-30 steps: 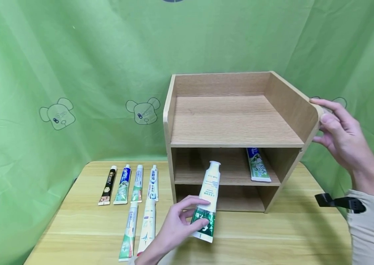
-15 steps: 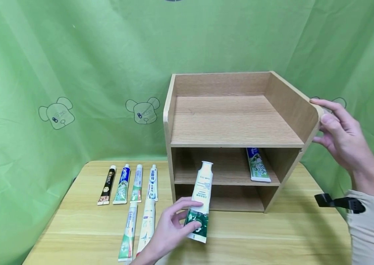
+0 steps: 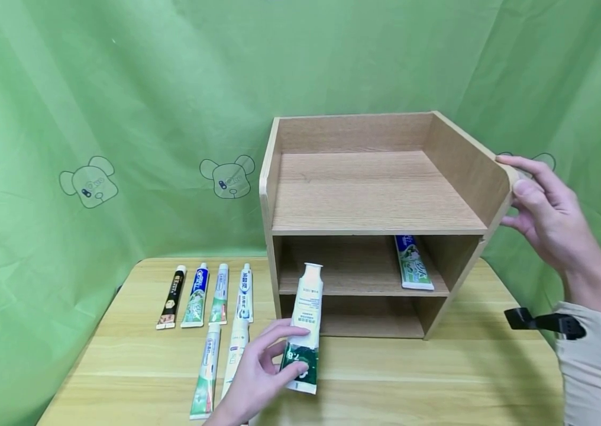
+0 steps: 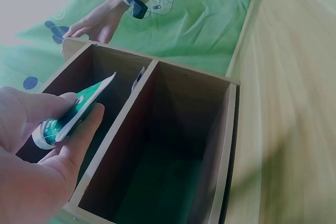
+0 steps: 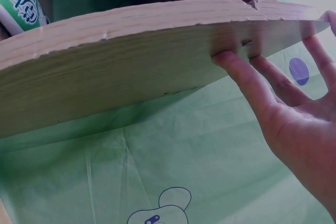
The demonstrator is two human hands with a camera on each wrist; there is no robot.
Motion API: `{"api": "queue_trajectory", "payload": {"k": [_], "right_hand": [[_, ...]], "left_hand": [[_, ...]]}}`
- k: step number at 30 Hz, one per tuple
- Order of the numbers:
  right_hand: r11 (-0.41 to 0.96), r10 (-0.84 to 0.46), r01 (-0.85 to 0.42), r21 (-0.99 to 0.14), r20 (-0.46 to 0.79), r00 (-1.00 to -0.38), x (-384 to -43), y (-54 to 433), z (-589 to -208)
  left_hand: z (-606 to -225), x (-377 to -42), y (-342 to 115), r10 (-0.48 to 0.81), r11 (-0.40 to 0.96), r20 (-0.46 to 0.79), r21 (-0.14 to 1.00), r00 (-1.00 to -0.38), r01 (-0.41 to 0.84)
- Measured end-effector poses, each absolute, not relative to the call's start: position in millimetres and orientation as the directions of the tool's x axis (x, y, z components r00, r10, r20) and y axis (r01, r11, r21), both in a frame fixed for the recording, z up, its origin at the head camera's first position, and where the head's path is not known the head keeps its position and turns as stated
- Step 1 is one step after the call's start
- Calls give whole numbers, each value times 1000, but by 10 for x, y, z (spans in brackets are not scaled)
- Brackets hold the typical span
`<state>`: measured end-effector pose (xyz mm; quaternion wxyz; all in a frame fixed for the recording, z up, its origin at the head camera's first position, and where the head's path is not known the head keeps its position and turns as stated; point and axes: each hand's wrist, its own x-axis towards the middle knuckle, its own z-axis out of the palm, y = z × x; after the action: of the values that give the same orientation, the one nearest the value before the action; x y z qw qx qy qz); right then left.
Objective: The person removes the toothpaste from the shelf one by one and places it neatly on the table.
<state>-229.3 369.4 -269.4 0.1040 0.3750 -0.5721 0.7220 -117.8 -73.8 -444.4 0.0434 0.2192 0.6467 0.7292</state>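
My left hand (image 3: 258,376) pinches the green lower end of a white and green toothpaste tube (image 3: 307,302) between thumb and fingers. The tube's capped end points up and away, in front of the lower left part of a wooden shelf unit (image 3: 380,192). In the left wrist view the tube (image 4: 79,106) shows edge-on before the compartments. My right hand (image 3: 556,213) grips the upper front corner of the unit's right side panel. Fingertips (image 5: 226,59) press on the panel's outer face in the right wrist view. Another toothpaste tube (image 3: 414,263) lies at the right on the middle shelf.
Left of the unit on the wooden table (image 3: 130,367), several toothpaste tubes lie in two rows, among them a black tube (image 3: 171,297) and a blue and green tube (image 3: 196,296). My left forearm partly covers a white tube (image 3: 236,343). A green curtain (image 3: 173,89) hangs behind.
My left hand has moved to the left with the white and green tube, which now stands more upright in the head view. The right hand keeps its grip on the panel.
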Motion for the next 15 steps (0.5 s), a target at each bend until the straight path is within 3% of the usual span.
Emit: {"api": "queue_trajectory", "payload": {"k": [10,15], "right_hand": [[-321,-273,-579,-749,659,-701,-2292,3684,-2682],[-322,-273,-574,-753,654,-705,-2289,3687,-2686]], "left_hand": [[-4486,-1119,-887,306,-151,312,949,-899,278],[-4500,-1083,-989,277,-121,270,962,-922,246]]}}
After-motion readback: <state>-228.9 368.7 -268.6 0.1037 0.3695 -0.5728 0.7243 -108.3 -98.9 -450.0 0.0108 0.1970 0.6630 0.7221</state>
